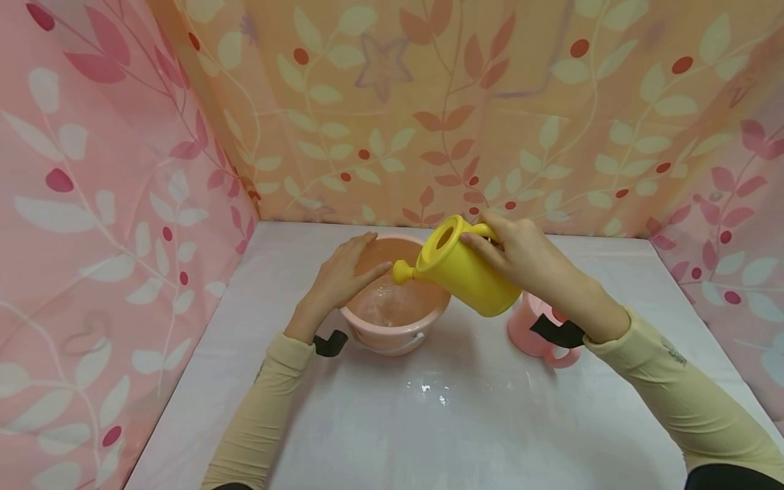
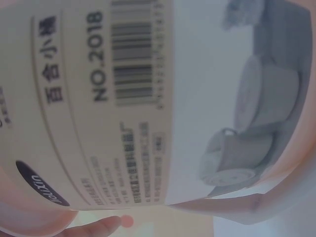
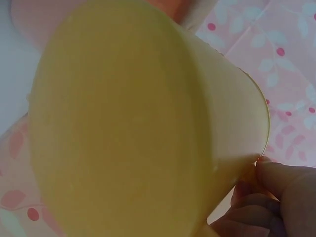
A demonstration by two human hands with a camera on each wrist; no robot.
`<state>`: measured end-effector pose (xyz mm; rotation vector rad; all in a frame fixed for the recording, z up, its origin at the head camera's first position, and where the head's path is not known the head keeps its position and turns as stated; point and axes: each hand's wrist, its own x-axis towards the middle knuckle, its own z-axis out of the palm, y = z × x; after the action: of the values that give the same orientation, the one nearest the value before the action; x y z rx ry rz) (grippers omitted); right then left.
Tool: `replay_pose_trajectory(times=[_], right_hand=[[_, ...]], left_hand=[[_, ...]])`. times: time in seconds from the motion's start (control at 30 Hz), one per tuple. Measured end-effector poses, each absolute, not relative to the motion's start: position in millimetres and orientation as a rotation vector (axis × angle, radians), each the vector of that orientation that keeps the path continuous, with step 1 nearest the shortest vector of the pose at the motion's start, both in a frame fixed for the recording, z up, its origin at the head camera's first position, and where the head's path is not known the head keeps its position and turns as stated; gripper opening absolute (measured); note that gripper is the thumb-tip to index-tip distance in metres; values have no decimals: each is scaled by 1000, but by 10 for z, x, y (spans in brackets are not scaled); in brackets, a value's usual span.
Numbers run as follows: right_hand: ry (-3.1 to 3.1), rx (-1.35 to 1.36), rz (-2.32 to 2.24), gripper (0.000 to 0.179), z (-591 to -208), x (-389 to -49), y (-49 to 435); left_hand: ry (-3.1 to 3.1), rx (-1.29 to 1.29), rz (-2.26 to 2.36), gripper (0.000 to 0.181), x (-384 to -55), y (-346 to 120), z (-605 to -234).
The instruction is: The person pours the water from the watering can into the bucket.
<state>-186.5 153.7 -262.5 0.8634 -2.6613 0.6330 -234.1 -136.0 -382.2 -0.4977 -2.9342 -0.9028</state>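
Note:
My right hand (image 1: 520,252) grips the handle of a yellow watering can (image 1: 474,275), tilted left so that its spout head hangs over a pink bucket (image 1: 392,331). Water shows inside the bucket, its surface rippled. On the bucket's left rim rests my left hand (image 1: 346,271), fingers spread and fairly straight, the thumb reaching over the opening toward the spout. The left wrist view is filled by the bucket's printed label (image 2: 98,98), with one fingertip (image 2: 106,226) at the bottom. In the right wrist view the can's base (image 3: 123,123) hides most of the scene, with curled fingers at its handle.
A pink mug (image 1: 529,330) stands right of the bucket, partly behind the right wrist and its black strap (image 1: 557,332). Water drops (image 1: 429,389) lie on the white tabletop (image 1: 392,435). Leaf-patterned cloth (image 1: 380,136) walls the back and both sides.

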Motion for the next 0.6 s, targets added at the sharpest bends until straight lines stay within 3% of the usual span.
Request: replay_pose_trajectory(times=[0.6], right_hand=[[-2681,857,606,27,-2597,-1856,1535]], left_hand=[[-2934,-488,-912,85,-2349,-1365,-3834]])
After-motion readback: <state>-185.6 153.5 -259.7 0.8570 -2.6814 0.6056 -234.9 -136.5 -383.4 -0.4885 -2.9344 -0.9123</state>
